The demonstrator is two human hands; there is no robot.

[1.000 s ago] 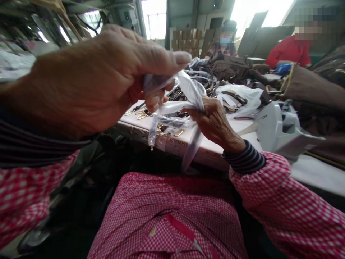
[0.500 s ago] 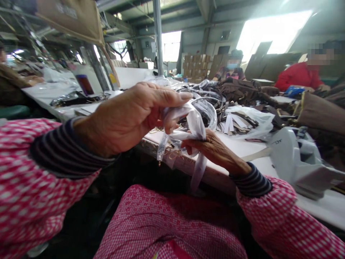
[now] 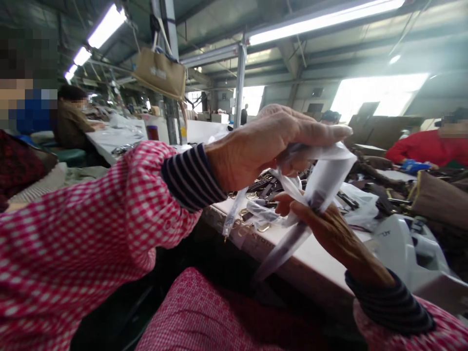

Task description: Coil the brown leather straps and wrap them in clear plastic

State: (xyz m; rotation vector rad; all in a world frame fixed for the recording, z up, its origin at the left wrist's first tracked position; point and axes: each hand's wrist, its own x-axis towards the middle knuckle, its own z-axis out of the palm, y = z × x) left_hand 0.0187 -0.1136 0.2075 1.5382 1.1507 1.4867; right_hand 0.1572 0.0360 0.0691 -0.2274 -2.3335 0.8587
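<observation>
A strip of translucent plastic wrap (image 3: 327, 183) runs between my two hands above the table edge. My left hand (image 3: 270, 141) is closed on its upper part, thumb stretched along the top. Lower and to the right, my right hand (image 3: 329, 229) pinches the wrap where it crosses. One tail of the strip hangs down past the table edge. Gold metal clasps (image 3: 244, 228) lie near the edge, beside a piece with a clear-wrapped end. What the strip holds inside is hard to make out.
Brown bag pieces (image 3: 442, 195) and straps are heaped on the table at the right. A white tape dispenser (image 3: 395, 243) stands nearer. A person in red (image 3: 427, 146) sits across; others are at the left. A tan bag (image 3: 161, 73) hangs from a post.
The view has swung left and up. Both hands appear farther right, my left hand higher over the right, with the wrap still held and its tail slanting down to the left.
</observation>
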